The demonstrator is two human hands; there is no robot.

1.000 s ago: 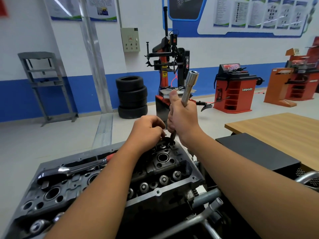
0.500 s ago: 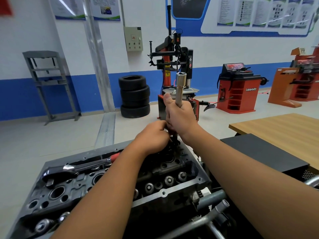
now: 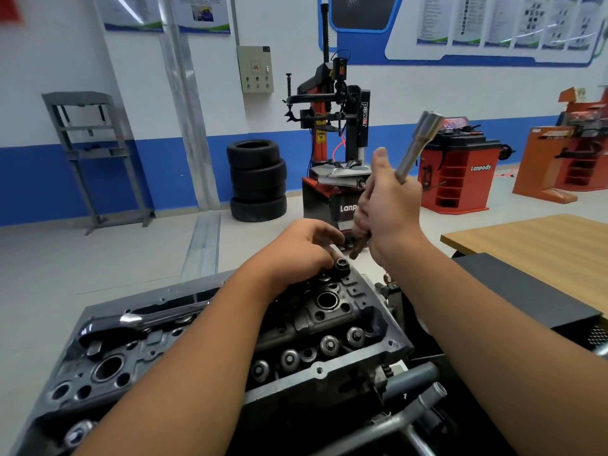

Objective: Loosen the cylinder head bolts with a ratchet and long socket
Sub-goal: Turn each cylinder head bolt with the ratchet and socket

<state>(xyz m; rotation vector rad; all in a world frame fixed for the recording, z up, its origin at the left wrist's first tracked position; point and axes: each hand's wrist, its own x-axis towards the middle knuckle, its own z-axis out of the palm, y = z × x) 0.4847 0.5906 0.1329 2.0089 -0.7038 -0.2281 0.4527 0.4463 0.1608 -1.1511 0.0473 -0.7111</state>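
Fingers of my right hand [image 3: 388, 205] wrap the long socket [image 3: 418, 146], tilted up clear of the cylinder head [image 3: 329, 324]; left hand [image 3: 302, 248] rests loose at the far bolt hole. Ratchet [image 3: 131, 320] lies idle, so loosening looks unfinished.

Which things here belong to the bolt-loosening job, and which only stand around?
For the job:
long socket, gripped by right hand
ratchet, lying on cylinder head
left hand resting on the head

Standing around:
stacked tyres
tyre changer
wooden table
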